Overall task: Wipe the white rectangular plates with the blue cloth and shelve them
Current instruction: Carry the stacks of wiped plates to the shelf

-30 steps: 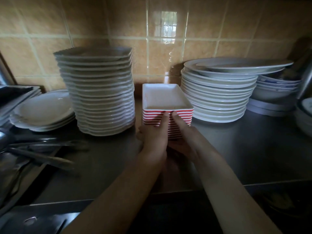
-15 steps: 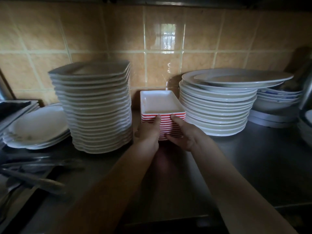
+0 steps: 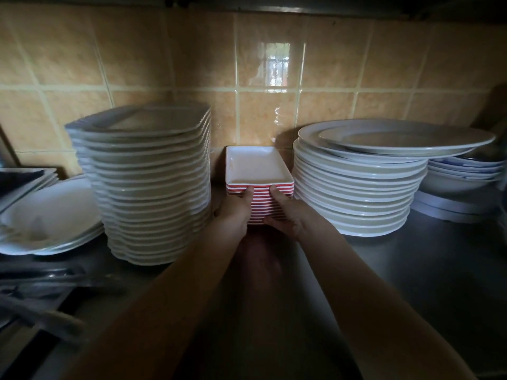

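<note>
Head: left hand (image 3: 233, 213), right hand (image 3: 291, 216) grip plates (image 3: 256, 167); flanks seemingly tight.

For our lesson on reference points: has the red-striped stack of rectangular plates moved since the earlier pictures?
Yes. The rectangular plate stack has gone back toward the tiled wall, deeper between the square plate stack and round plate stack.

- Tall stack of white plates with cut corners (image 3: 153, 193), left of centre, on the steel desk (image 3: 439, 270).
- Stack of round white plates (image 3: 354, 198), right of centre; two wider round plates (image 3: 406, 138) lie on top and overhang to the right.
- Blue-patterned bowls (image 3: 466, 171), far right, partly under that overhang.
- Shallow white dishes (image 3: 46, 215), stacked, far left.
- Metal utensils (image 3: 41, 283), lower left, blurred.
- Tan tiled wall (image 3: 137, 64) behind.
</note>
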